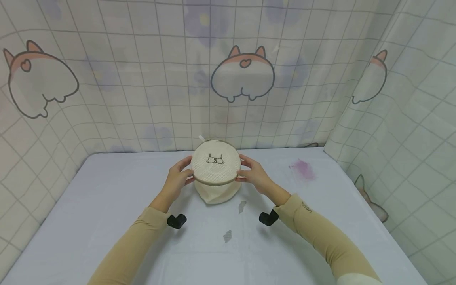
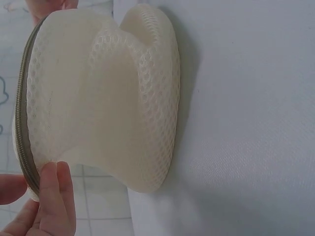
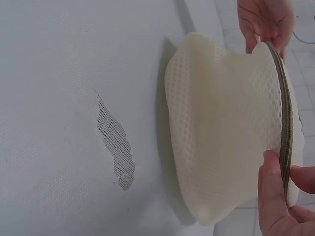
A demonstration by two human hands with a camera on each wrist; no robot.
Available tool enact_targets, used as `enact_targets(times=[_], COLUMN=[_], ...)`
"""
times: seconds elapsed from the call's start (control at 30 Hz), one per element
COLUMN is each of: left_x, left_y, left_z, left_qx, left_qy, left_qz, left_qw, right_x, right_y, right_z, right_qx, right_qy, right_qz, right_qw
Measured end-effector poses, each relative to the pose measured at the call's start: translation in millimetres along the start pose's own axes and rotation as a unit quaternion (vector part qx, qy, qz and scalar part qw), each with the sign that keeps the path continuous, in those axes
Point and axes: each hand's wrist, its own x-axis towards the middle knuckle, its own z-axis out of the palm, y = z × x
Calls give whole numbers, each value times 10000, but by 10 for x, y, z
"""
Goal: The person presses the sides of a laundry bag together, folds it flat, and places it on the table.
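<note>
A cream mesh laundry bag (image 1: 215,162) stands at the far middle of the table, its round top printed with a small bra outline. A brownish zipper (image 2: 20,113) runs round the rim of that top and looks closed where it shows. My left hand (image 1: 175,180) pinches the rim on the left side between thumb and fingers. On the opposite side, my right hand (image 1: 257,176) grips the same rim. The soft side wall (image 3: 216,132) sags and folds under the top, and its lower edge meets the table. Whatever may be inside the bag is hidden.
The white-covered table (image 1: 117,190) has grey patches (image 1: 227,236) in front of the bag and a pink stain (image 1: 303,169) at the right. A checked curtain (image 1: 156,87) with animal prints encloses the back and sides. Black wrist mounts (image 1: 177,221) sit at both cuffs.
</note>
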Motion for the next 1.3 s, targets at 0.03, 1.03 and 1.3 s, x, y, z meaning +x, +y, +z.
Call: enact_targets(times=[0.03,1.03,1.3], left_x=[1,14,15], left_y=[-3,-54,-50], left_z=[1,20,26], left_qx=[-13,10,-42], left_qy=[-2,25,44], left_qz=[-9,-87,-128], left_qw=[10000,10000,9999], right_x=[1,56,58], right_y=[2,81,86], right_z=[1,-17,-14], right_qx=[3,-39,-59], right_qy=[-5,-100,-92], right_qz=[1,-12,29], right_qw=[10000,9999,9999])
